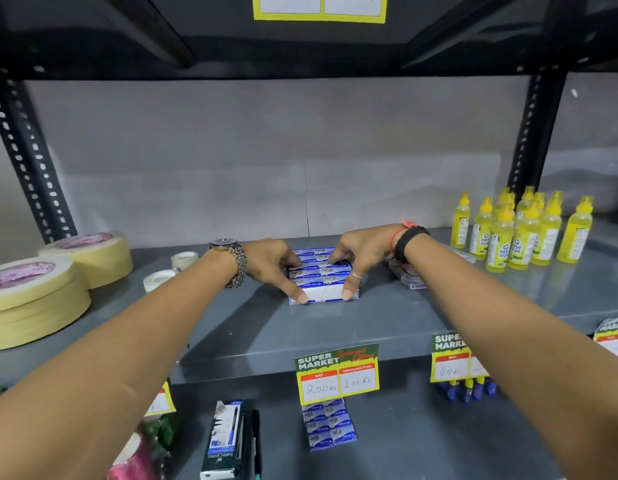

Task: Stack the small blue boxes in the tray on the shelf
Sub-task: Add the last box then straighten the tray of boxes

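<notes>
Grey metal shelf (335, 327) at frame centre carries the tray (323, 295) of small blue boxes (319, 271). My left hand (271, 263) and right hand (361, 252) each grip a tray side. Uneven squeezing could buckle the rows and pop boxes out.

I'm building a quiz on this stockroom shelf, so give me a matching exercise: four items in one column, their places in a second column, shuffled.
Items
1. tray of small blue boxes
2. yellow glue bottles
3. masking tape rolls
4. price tag reading 200 Rs

Places
A. far left of the shelf
B. hanging on the shelf's front edge
C. between the left hand and right hand
D. far right of the shelf

Pairs: 1-C, 2-D, 3-A, 4-B
</notes>
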